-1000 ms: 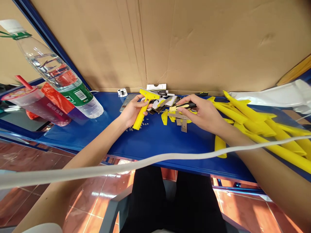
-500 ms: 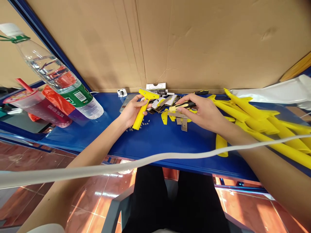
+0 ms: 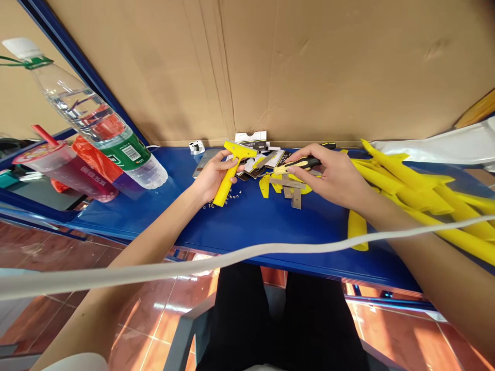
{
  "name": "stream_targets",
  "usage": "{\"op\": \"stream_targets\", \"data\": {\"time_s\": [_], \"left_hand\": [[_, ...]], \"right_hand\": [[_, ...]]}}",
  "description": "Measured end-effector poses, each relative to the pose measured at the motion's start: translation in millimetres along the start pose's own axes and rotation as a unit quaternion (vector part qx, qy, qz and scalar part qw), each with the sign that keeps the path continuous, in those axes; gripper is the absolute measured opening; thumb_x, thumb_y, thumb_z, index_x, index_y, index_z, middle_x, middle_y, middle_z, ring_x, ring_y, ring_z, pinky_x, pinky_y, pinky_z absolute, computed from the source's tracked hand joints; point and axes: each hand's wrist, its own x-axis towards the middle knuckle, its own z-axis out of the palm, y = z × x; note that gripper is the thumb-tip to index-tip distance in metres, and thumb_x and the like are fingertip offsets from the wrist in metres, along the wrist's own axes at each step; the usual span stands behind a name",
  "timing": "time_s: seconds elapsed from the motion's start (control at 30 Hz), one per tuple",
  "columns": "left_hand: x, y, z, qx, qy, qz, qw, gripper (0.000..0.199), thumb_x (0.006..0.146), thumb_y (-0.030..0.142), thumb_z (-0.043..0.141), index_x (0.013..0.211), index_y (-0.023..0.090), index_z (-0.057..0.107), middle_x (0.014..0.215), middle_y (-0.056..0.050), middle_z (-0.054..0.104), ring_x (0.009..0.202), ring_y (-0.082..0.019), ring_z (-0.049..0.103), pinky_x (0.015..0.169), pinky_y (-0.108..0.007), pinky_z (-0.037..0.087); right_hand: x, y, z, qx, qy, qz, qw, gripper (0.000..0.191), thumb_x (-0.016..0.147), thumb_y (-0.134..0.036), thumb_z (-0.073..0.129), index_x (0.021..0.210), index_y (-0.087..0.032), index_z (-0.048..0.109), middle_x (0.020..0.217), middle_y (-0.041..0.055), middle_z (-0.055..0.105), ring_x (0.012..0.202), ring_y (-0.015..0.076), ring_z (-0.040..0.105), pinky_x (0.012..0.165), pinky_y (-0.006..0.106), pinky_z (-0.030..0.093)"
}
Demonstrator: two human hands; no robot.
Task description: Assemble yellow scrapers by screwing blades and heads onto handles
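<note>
While head view looks down on blue workbench, left hand clenches yellow plastic scraper by shaft, fingers wrapped round, blade end upward. Right hand grasps black-and-yellow tool handle between thumb and fingers, just above steel blades and yellow pieces. Tiny screws near left hand. Yellow scraper parts heaped at right. Water bottle at left, beside plastic cup.

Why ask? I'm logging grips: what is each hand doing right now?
Left hand: closed, holding a yellow plastic scraper.
Right hand: closed, holding a black-and-yellow tool handle.
</note>
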Motion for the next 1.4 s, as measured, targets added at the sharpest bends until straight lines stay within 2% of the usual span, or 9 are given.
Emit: {"op": "stream_targets", "data": {"time_s": [0.23,0.4,0.57,0.77,1.03,1.4], "left_hand": [[-1.1,1.0,-0.7,-0.004,-0.024,-0.030,0.999,0.038,0.089,0.004,0.085,0.121,0.016,0.070,0.125,-0.010,0.081,0.085,-0.014,0.078,0.052,-0.019,0.050],[-5.2,3.5,5.3,-0.023,-0.089,-0.112,0.989,0.036,0.089,0.000,0.077,0.123,0.010,0.075,0.121,-0.014,0.081,0.080,-0.014,0.076,0.045,-0.016,0.047],[-7.0,2.3,8.9,-0.029,-0.104,-0.150,0.983,0.031,0.092,-0.001,0.073,0.120,0.011,0.076,0.130,-0.020,0.082,0.077,-0.014,0.077,0.042,-0.015,0.043],[-6.5,1.2,7.7,-0.037,-0.109,-0.157,0.981,0.030,0.092,-0.002,0.072,0.119,0.010,0.075,0.126,-0.021,0.082,0.077,-0.015,0.078,0.042,-0.015,0.043],[-7.4,2.3,7.6,-0.029,-0.109,-0.156,0.981,0.023,0.094,-0.001,0.071,0.113,0.011,0.074,0.124,-0.019,0.082,0.076,-0.014,0.076,0.042,-0.015,0.045],[-7.6,2.4,7.7,-0.041,-0.109,-0.156,0.981,0.027,0.094,-0.002,0.070,0.117,0.011,0.075,0.122,-0.018,0.083,0.076,-0.015,0.077,0.041,-0.015,0.044]], "right_hand": [[2.8,-5.5,-11.2,0.083,0.056,0.040,0.994,0.022,0.099,-0.048,0.089,0.110,-0.030,0.084,0.115,0.0058,0.089,0.094,0.0292,0.081,0.080,0.045,0.066],[6.6,-13.0,-22.0,0.168,0.133,0.042,0.976,0.019,0.097,-0.041,0.092,0.106,-0.028,0.081,0.112,0.0067,0.089,0.079,0.0229,0.076,0.075,0.043,0.066],[10.4,-17.5,-32.7,0.172,0.169,0.054,0.969,0.020,0.094,-0.039,0.094,0.100,-0.029,0.078,0.104,0.0068,0.087,0.072,0.0216,0.073,0.070,0.043,0.066],[10.7,-10.5,-33.9,0.166,0.157,0.049,0.972,0.014,0.095,-0.031,0.093,0.099,-0.027,0.080,0.096,0.0066,0.083,0.071,0.0213,0.074,0.068,0.042,0.065],[9.6,-9.2,-29.3,0.138,0.137,0.074,0.978,0.014,0.095,-0.031,0.092,0.099,-0.025,0.080,0.097,0.0079,0.082,0.071,0.0232,0.075,0.063,0.041,0.061],[7.3,-0.4,-26.1,0.100,0.107,0.067,0.987,0.023,0.097,-0.049,0.091,0.103,-0.029,0.080,0.101,0.0041,0.084,0.073,0.0241,0.076,0.065,0.041,0.062]]}}
